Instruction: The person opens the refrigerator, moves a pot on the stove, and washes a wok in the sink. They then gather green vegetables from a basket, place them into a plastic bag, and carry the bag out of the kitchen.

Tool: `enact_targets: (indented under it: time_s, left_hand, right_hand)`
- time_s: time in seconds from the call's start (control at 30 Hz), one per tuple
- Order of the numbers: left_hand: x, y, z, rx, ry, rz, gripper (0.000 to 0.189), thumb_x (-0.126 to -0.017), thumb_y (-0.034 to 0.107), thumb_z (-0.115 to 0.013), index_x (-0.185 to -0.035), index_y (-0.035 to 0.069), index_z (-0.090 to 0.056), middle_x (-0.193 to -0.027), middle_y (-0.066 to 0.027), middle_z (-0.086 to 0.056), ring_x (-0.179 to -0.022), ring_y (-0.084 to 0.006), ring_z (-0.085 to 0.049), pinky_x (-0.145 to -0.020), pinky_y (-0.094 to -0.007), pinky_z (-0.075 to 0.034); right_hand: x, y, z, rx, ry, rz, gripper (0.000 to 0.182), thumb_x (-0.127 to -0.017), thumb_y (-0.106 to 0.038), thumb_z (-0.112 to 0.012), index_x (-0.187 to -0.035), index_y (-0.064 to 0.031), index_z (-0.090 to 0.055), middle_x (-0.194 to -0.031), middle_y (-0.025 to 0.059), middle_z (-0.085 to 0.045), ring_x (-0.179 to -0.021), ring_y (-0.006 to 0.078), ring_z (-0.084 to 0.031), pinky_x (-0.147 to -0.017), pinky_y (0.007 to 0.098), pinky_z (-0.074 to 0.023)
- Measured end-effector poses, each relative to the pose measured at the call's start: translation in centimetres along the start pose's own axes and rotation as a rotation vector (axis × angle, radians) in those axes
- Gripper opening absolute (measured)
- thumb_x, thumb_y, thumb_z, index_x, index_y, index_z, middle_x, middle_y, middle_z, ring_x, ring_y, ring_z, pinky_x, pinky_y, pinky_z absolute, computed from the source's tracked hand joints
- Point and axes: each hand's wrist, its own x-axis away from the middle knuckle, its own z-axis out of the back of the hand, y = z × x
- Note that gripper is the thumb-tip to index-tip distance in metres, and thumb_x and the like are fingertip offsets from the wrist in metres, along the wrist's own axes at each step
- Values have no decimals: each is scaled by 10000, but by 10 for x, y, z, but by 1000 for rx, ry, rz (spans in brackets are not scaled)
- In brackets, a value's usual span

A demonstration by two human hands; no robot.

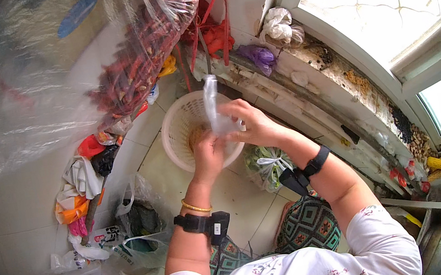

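My left hand (208,150) pinches a translucent plastic bag (212,106) between thumb and fingertips. The bag stands up above the grip as a narrow, blurred strip. From the other side my right hand (260,125) meets the bag, its thumb beside the left fingertips and its fingers curved around the film. Below both hands a white perforated plastic basket (172,145) stands on the tiled floor. Something tan and stringy (196,135) lies inside, partly hidden by my left hand. Close to the basket's right side sits a knotted clear bag of leafy greens (262,165).
Dried red chillies in a clear bag (141,59) hang at upper left. Pipes (307,107) run along the wall below the window ledge (339,61). Several plastic bags (82,173) hang at left; more bags (137,217) lie below. Corn cobs (439,163) rest at far right.
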Motion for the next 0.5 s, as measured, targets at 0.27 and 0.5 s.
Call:
enact_targets:
  time_s: [0.27, 0.5]
  left_hand:
    - [-1, -13, 54, 210, 295, 490, 163, -844, 103, -460, -887, -13, -566, -684, -34, -575, -405, -64, -442, -380, -191, -343]
    - [3, -21, 69, 606, 575, 491, 132, -768, 7, -500, -894, 19, -538, -713, -29, -530, -484, -93, -479, -427, -212, -389]
  right_hand:
    - [8, 62, 22, -502, 501, -471, 115, -779, -155, -593, -792, -59, -531, -676, -31, -507, -551, 36, -412, -469, 188, -330]
    - [13, 65, 13, -792, 624, -395, 110, -763, -59, -537, -836, -62, -454, -670, -14, -472, -552, 70, -449, -476, 197, -368]
